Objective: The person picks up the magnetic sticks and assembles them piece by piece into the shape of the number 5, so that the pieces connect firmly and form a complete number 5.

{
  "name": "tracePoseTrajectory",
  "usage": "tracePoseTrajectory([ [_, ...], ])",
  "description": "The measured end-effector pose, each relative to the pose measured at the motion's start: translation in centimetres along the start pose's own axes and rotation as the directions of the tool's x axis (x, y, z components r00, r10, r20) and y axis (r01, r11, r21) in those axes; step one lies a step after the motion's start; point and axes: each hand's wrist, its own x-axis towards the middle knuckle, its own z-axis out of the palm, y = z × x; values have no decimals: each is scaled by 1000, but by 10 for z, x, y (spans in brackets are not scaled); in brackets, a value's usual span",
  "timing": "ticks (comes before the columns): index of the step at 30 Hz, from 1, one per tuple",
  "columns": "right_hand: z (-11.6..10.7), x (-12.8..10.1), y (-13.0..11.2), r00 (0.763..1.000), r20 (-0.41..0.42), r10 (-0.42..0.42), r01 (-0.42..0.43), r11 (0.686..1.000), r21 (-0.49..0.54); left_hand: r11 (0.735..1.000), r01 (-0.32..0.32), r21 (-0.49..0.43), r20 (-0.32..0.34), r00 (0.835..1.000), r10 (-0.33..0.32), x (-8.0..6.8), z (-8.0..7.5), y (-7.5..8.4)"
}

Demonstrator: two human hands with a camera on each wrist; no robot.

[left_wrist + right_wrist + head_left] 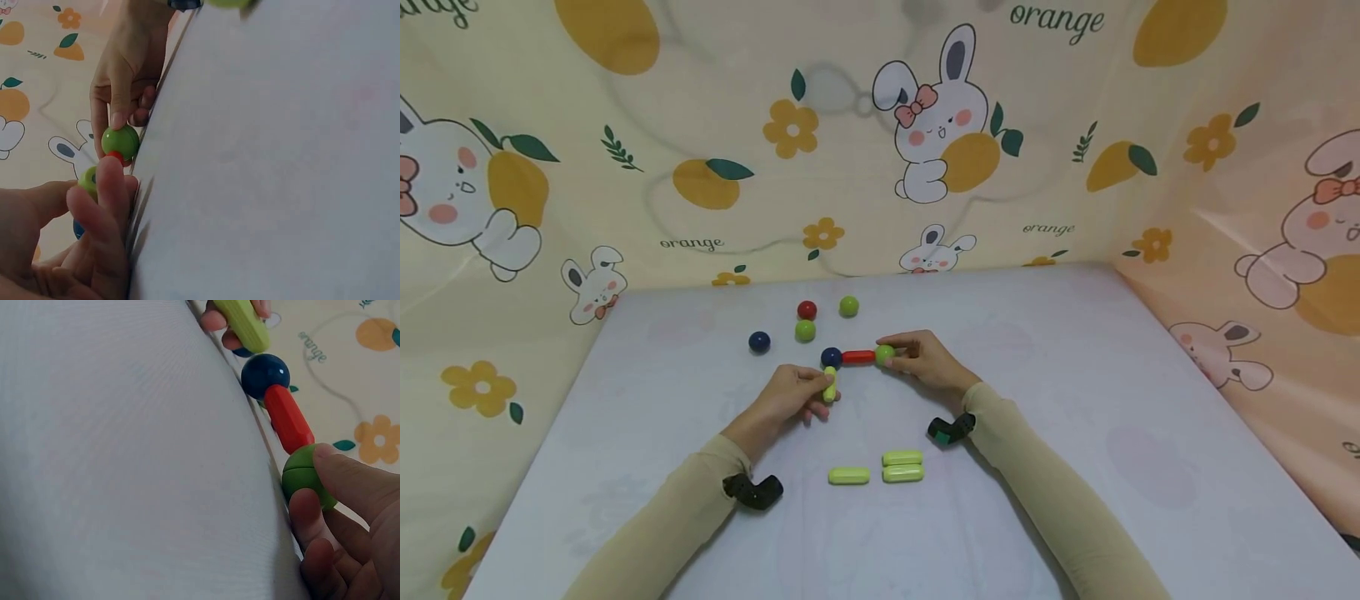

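My right hand (925,360) pinches a green ball (301,478) between thumb and fingers. A red rod (289,419) joins that ball to a dark blue ball (265,376), making one straight piece. My left hand (792,392) pinches a yellow-green rod (830,385) with thumb and fingers. Its far end points at the blue ball and overlaps its lower edge in the head view, while the right wrist view shows the rod's end close by that ball. In the left wrist view my fingers hide most of the rod and the blue ball.
Behind the hands on the white table (1045,500) lie a blue ball (759,342), a red ball (807,310) and two green balls (848,307). Nearer me are three yellow-green rods (849,476), two of them side by side. A printed cloth (865,133) hangs behind the table.
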Motion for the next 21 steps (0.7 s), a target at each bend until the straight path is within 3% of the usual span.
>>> tracePoseTrajectory([
  [12,1,1,-1,1000,4,-24,24,999,-33,999,34,-14,5,999,-34,6,-4,0],
  [21,0,0,2,1000,-2,-28,28,998,-51,998,44,-38,47,998,-42,4,-6,1],
])
